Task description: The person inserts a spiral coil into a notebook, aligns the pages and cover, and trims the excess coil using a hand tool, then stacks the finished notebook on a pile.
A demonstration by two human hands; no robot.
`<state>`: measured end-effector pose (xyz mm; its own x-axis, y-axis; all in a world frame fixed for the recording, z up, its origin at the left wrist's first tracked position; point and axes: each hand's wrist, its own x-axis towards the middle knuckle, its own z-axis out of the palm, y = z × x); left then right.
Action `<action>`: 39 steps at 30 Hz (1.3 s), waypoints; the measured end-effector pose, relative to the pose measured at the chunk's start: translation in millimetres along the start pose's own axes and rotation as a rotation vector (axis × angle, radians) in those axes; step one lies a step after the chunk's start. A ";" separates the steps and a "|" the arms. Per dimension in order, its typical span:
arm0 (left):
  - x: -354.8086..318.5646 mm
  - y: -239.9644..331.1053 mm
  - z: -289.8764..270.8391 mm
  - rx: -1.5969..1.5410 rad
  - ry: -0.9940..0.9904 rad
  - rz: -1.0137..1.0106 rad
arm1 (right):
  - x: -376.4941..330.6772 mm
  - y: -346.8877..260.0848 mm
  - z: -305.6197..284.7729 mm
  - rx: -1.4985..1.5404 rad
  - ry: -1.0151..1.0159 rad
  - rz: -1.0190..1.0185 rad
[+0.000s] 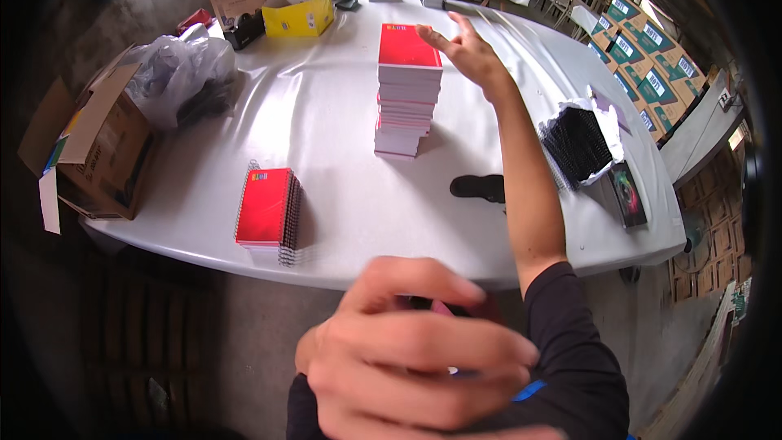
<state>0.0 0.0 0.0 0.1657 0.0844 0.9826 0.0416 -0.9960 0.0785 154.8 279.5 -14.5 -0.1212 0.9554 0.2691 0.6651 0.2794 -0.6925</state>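
My right hand (pixel 471 53) reaches out over the white table (pixel 326 122), fingers spread, just right of the top of a tall stack of red-covered notebooks (pixel 406 90); it holds nothing. Very close to the camera, my left hand (pixel 415 354) lies with curled fingers over the black sleeve (pixel 578 350) of my right arm; whether it grips the cloth is unclear. A low stack of red spiral-bound notebooks (pixel 267 210) sits near the table's front edge at left.
A pile of black spiral bindings (pixel 578 143) on white wrapping, a dark booklet (pixel 627 191) and a small black object (pixel 481 187) lie at right. A cardboard box (pixel 102 151), plastic bag (pixel 179 73), yellow box (pixel 300 15) and teal-labelled cartons (pixel 643 57) ring the table.
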 end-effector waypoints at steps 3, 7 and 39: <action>15.4 15.8 8.1 0.022 -0.068 -0.122 | -6.0 14.4 21.0 -0.002 -0.123 0.075; 34.1 45.6 4.7 0.472 -0.016 -0.186 | 3.0 1.3 3.1 0.126 -0.348 0.086; -177.3 -83.3 110.6 0.817 -0.514 -0.740 | -154.2 202.0 -31.2 -0.254 0.109 -0.198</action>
<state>76.1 71.1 -199.4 0.2025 0.8107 0.5492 0.8692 -0.4072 0.2806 330.8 185.7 -175.0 -0.1960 0.8652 0.4615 0.8002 0.4132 -0.4346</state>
